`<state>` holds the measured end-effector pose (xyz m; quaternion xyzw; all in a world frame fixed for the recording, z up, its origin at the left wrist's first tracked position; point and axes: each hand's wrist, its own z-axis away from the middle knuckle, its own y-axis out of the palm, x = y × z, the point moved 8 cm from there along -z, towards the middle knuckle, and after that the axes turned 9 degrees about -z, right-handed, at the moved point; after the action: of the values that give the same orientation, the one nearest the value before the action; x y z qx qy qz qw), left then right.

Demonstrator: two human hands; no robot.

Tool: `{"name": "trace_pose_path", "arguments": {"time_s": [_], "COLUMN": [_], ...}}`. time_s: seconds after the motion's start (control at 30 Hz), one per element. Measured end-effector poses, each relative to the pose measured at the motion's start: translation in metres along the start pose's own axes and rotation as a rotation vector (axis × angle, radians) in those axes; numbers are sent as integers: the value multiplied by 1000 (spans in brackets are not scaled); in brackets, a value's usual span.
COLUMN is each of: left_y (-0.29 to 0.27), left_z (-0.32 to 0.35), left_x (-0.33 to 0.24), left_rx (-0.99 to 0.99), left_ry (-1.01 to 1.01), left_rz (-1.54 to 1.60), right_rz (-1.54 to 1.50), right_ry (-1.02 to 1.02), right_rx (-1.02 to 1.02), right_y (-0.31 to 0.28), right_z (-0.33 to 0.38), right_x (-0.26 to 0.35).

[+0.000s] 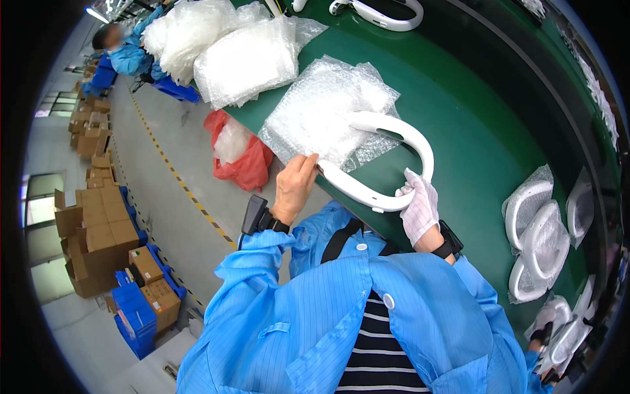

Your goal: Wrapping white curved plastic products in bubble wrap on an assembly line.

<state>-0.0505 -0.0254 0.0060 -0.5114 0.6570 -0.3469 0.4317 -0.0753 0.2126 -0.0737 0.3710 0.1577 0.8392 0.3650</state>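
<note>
A white, C-shaped plastic neckband is held over the green table's near edge. My bare left hand pinches one tip between thumb and fingers. In a white striped glove, my right hand grips the curved side, fingers wrapped round it. The other tip lies over a stack of clear bubble-wrap bags, which spreads flat just beyond my hands. Both wrists wear black bands, the left one with a dark box on it.
More bubble-wrap bags are piled at the far left. Another white neckband lies at the far side. Several wrapped ones sit at right, near another person's gloved hand. A red plastic bag hangs by the table's left edge; cardboard boxes stand beyond the aisle.
</note>
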Motion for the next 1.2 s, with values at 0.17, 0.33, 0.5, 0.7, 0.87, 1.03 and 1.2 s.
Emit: {"name": "trace_pose_path", "arguments": {"time_s": [0.17,0.33,0.5,0.7,0.87,1.03,1.2], "left_y": [-3,-4,-5,15,36,19,26], "left_z": [-3,-16,4,-24,-28,-10,-67], "left_x": [4,-28,-21,-27,-44,-84,-149], "left_rx": [-45,-58,37,28,156,201,154], "left_ry": [-217,-27,7,-22,103,235,380], "left_rz": [180,164,179,281,292,410,491], "right_rz": [-54,114,-58,113,353,39,433], "right_ry": [6,-104,-39,-260,-341,-330,-639], "right_rx": [-97,-68,-111,-56,31,-51,111], "right_y": [-2,12,3,3,20,11,2], "right_z": [1,11,-15,-16,-39,-56,-41], "right_x": [-22,-38,-11,-57,-52,-42,-33]}}
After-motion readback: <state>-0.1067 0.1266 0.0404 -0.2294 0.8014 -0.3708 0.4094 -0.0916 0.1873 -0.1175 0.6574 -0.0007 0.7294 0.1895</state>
